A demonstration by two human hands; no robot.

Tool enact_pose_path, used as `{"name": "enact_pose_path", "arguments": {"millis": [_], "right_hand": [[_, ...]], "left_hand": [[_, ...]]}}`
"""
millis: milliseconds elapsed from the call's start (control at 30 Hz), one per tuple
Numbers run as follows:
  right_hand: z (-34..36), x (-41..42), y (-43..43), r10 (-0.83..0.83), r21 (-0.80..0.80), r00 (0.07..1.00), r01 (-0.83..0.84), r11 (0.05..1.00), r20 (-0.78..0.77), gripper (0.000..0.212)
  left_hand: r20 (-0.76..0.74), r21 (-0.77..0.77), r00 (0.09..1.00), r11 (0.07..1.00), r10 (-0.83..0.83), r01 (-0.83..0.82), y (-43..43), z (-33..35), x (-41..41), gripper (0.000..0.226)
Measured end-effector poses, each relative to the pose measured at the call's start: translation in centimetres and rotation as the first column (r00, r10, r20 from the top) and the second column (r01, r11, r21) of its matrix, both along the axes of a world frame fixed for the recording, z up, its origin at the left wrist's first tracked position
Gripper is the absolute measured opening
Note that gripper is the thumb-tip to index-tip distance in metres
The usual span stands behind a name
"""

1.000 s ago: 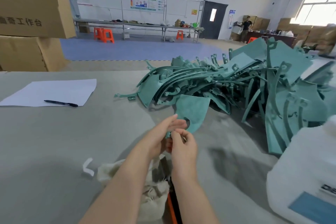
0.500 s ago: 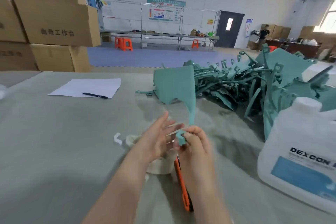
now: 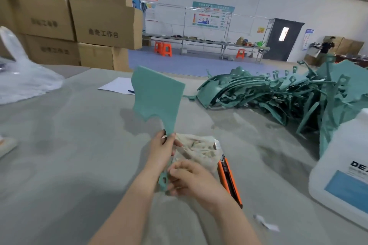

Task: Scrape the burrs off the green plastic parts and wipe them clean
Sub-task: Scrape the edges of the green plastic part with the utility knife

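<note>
One part in hand: green plastic part (image 3: 157,93), long axis upright.
Left hand (image 3: 162,150): grips neck.
Right hand (image 3: 191,180): nearer, pinches lower tab.

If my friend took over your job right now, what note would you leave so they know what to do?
Left hand: grips the stem of the green part, held upright.
Right hand: pinches the part's lower end, over the rag.
Orange knife lies on the table beside the rag; cleaner jug at right.
Done: cannot tell for this part.
Left: finish it, then the green pile.
</note>
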State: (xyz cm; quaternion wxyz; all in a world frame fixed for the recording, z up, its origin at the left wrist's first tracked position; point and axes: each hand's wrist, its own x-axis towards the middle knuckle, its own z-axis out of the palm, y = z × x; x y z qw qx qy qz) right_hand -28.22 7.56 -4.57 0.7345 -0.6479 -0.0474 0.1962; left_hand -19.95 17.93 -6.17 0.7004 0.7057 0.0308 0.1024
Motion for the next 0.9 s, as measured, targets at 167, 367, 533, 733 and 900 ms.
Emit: {"name": "enact_pose_path", "arguments": {"millis": [167, 367, 533, 733, 900], "right_hand": [[0.2, 3.8, -0.6, -0.335, -0.278, 0.905, 0.403, 0.872, 0.261, 0.023], [-1.2, 7.2, -3.8, -0.295, -0.668, 0.762, 0.647, 0.367, 0.576, 0.046], [-1.0, 8.7, -2.7, -0.024, -0.936, 0.945, 0.327, 0.131, 0.327, 0.053], [4.0, 10.7, -3.4, -0.569, -0.226, 0.463, 0.87, 0.438, 0.68, 0.014], [4.2, 12.9, -3.2, -0.586, -0.268, 0.604, 0.784, 0.56, 0.54, 0.027]], "left_hand": [[0.016, 0.042, 1.0, 0.999, -0.013, 0.013, 0.8, -0.3, 0.6, 0.012], [-0.029, -0.076, 0.996, 0.993, 0.089, -0.091, 1.8, -1.8, 1.8, 0.015], [-0.052, -0.201, 0.986, 0.965, 0.16, -0.167, 1.7, -2.1, 2.1, 0.014], [-0.001, -0.223, 0.971, 0.946, 0.239, -0.234, 2.6, -0.6, 1.5, 0.017], [-0.042, -0.322, 0.971, 0.917, 0.237, -0.238, 4.1, 0.5, 1.6, 0.017]]}}
